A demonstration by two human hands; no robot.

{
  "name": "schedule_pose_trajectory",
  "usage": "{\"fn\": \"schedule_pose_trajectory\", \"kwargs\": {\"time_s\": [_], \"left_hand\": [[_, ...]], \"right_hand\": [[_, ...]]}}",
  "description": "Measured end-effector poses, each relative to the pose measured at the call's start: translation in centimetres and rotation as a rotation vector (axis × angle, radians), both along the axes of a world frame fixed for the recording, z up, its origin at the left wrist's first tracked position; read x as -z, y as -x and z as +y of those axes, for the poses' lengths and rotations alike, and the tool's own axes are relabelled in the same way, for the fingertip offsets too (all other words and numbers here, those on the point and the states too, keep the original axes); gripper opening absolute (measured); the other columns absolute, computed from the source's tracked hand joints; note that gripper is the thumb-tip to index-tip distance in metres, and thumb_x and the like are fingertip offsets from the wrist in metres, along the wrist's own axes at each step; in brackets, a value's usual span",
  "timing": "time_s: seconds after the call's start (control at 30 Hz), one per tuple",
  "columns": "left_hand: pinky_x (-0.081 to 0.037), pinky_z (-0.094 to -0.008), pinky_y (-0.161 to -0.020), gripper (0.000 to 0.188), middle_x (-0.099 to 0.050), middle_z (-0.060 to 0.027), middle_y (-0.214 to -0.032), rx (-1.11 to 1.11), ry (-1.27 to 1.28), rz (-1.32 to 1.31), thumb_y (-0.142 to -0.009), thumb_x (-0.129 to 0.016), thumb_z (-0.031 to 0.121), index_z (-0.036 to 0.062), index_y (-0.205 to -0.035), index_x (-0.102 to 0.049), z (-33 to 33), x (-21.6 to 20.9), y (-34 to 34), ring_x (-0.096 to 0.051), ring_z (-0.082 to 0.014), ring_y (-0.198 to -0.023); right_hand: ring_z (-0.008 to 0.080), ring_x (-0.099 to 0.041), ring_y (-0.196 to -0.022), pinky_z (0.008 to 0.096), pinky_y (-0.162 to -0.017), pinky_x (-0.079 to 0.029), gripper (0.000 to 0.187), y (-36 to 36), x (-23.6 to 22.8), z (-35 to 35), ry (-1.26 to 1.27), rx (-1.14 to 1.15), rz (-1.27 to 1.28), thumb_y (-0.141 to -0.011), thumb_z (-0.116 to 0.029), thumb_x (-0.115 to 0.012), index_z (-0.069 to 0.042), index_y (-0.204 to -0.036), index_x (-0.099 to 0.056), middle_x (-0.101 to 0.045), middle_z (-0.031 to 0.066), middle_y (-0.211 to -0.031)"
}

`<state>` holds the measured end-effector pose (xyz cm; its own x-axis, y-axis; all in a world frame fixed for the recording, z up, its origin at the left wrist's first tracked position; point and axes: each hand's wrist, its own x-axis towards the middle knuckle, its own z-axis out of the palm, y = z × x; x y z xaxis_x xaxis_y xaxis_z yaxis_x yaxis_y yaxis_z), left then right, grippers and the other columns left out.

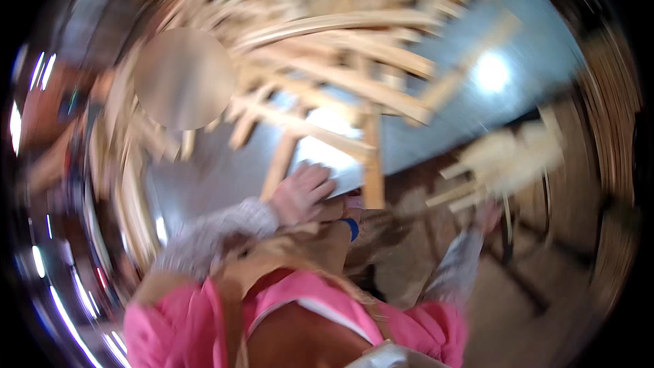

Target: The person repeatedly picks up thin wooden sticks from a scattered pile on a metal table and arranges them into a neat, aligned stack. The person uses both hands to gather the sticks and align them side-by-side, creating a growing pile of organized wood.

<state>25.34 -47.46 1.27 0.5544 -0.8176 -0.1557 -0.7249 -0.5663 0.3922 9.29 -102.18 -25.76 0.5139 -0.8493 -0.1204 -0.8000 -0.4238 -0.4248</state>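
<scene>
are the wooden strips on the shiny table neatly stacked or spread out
Spread out: the wooden strips lie crisscrossed at different angles, with bare patches of the shiny table showing between some.

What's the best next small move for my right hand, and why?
Probably secure the right hand around the pale wood pieces: it is right at their lower side, though blur hides its grip, while the left hand is away by the metal table.

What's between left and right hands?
Head view: between left hand and right hand, a wooden strip juts past the edge of the table; the rest is blurred.
</scene>
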Motion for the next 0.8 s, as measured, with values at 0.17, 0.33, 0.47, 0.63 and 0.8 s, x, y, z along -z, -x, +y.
{"fn": "schedule_pose_trajectory", "kwargs": {"time_s": [0.17, 0.33, 0.47, 0.63, 0.8], "left_hand": [[-0.047, -0.0482, -0.11, 0.052, -0.062, -0.0161, -0.131, -0.13, 0.161, -0.005, -0.084, -0.077, 0.03, 0.0063, -0.128, -0.064, 2.3, 1.4, 1.7, -0.058, -0.0364, -0.126], [-0.052, -0.0465, -0.108, 0.048, -0.067, -0.0154, -0.134, -0.309, 0.242, 0.147, -0.092, -0.069, 0.032, 0.01, -0.135, -0.067, 7.5, 3.4, 6.7, -0.064, -0.0334, -0.124], [-0.057, -0.0475, -0.1, 0.04, -0.074, -0.0162, -0.123, -0.653, 0.272, 0.149, -0.095, -0.065, 0.032, 0.0092, -0.127, -0.072, 18.0, 0.3, 9.7, -0.07, -0.0366, -0.113], [-0.057, -0.0484, -0.102, 0.038, -0.075, -0.0182, -0.125, -1.317, 0.285, -0.031, -0.099, -0.062, 0.03, 0.008, -0.127, -0.074, 36.2, 0.1, 16.5, -0.071, -0.0402, -0.114], [-0.055, -0.0482, -0.106, 0.039, -0.074, -0.0167, -0.13, -1.405, 0.269, 0.005, -0.102, -0.059, 0.027, 0.0089, -0.135, -0.07, 52.0, -0.9, 16.9, -0.069, -0.0383, -0.121]], "right_hand": [[0.0402, -0.062, -0.133, 0.0445, -0.116, -0.049, 0.06, 7.8, -2.7, 17.8, -0.324, -0.614, -0.212, -0.112, -0.038, -0.056, 0.004, -0.154, -0.05, -0.062, 0.024, -0.149], [0.0429, -0.066, -0.124, 0.0463, -0.109, -0.052, 0.055, 4.5, -13.0, 34.1, -0.918, -1.262, 0.396, -0.11, -0.037, -0.056, 0.001, -0.15, -0.055, -0.067, 0.025, -0.138], [0.045, -0.07, -0.116, 0.0478, -0.104, -0.054, 0.052, -5.7, -21.4, 44.8, -0.689, -2.151, 0.524, -0.109, -0.036, -0.056, -0.001, -0.147, -0.059, -0.072, 0.0257, -0.129], [0.0394, -0.074, -0.104, 0.044, -0.092, -0.056, 0.044, -15.4, -29.9, 70.6, -0.743, -1.781, 0.106, -0.105, -0.039, -0.061, -0.006, -0.133, -0.069, -0.075, 0.0198, -0.101], [0.0469, -0.065, -0.12, 0.0507, -0.103, -0.053, 0.065, -24.9, -25.5, 95.1, -0.1, -1.703, -0.247, -0.095, -0.031, -0.072, 0.0, -0.15, -0.054, -0.069, 0.0289, -0.128]]}}
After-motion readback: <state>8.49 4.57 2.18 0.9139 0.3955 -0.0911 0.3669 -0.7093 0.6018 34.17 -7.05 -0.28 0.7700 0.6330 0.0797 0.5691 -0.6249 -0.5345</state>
